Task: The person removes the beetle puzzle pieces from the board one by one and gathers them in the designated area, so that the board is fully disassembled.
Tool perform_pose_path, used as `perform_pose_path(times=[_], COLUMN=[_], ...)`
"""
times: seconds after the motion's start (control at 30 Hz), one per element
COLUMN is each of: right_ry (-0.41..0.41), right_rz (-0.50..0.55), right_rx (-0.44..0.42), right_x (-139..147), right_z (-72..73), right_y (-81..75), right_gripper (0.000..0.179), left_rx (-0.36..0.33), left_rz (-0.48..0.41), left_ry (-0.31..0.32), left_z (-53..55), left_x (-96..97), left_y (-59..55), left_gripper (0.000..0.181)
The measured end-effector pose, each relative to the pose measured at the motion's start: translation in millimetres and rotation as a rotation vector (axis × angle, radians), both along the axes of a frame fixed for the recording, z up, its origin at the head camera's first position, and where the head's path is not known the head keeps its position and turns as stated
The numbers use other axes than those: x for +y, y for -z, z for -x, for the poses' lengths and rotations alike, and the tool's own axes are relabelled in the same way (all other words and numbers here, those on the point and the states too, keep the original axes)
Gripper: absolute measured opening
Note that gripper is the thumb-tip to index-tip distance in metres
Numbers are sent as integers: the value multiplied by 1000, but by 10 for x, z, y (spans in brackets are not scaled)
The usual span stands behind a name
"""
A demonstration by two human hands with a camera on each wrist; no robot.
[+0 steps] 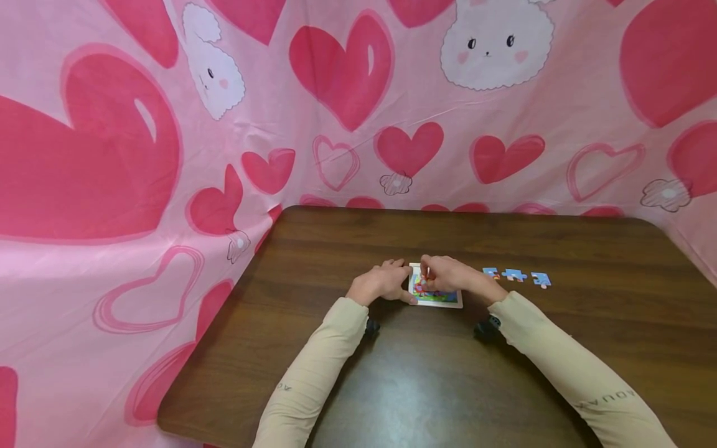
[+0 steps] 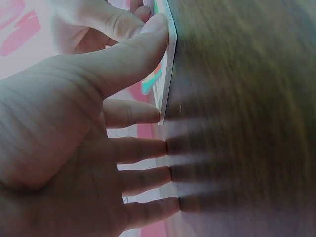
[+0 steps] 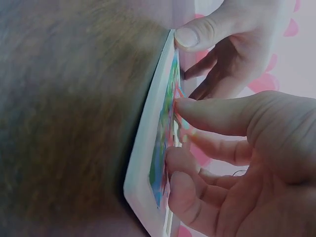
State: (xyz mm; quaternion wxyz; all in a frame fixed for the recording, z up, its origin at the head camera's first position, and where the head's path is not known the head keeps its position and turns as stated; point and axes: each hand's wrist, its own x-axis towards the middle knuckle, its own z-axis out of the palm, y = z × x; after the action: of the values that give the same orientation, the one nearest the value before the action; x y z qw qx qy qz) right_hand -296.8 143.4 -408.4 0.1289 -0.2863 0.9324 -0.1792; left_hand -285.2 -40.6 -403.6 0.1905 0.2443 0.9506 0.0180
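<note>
Presently pinched: a piece (image 2: 151,83), mostly hidden between the thumb and index of the right hand (image 1: 446,272) — fingers clamped on it, the rest bent low over the tray (image 1: 442,305).
Piece's place: over the tray's left part, directly under the right fingers, tilted up from the printed face in the left wrist view; whether its lower edge touches, I cannot tell.
Piece's long axis: cannot tell; the fingers cover too much of it.
Tray's lie: flat on the bench (image 1: 392,386), one side toward the person; the slanted view leaves its longer side unclear.
Left hand (image 1: 385,283): at the tray's left edge, thumb on the near left corner, fingers spread apart with tips down on the bench, gripping nothing.
Nearer hand: the right for the piece, the left for the tray's left edge — the two just beside each other.
Loose pieces (image 1: 514,274): three in a row on the bench, right of the tray, beyond the right forearm.
</note>
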Motion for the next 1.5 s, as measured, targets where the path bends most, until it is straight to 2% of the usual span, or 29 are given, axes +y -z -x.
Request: perform_pose_path(times=[0.23,0.47,0.67,0.9,0.97,1.37,1.5], right_ry=[-10,-39,-59,-100,-105,-48,-16], right_rz=[40,20,-1,22,34,104,110], right_rx=[0,-34,-36,-23,-19,-3,-56], right_x=[-25,-44,-55,-19,12,321,457], right_z=[-14,-13,11,20,16,-51,-74], right_y=[11,18,12,-24,-31,-108,-148], right_gripper=[27,12,6,19,18,9,7], left_rx=[-11,-9,1,7,8,17,17], left_rz=[-6,-7,0,9,12,-5,-13], left_ry=[-8,-9,0,6,6,-2,-5], left_z=[-12,-3,14,9,7,-10,-18], left_x=[-2,-1,-1,-11,-10,-10,-11], left_y=[-8,-2,6,14,16,21,12], left_gripper=[83,83,84,83,83,83,82])
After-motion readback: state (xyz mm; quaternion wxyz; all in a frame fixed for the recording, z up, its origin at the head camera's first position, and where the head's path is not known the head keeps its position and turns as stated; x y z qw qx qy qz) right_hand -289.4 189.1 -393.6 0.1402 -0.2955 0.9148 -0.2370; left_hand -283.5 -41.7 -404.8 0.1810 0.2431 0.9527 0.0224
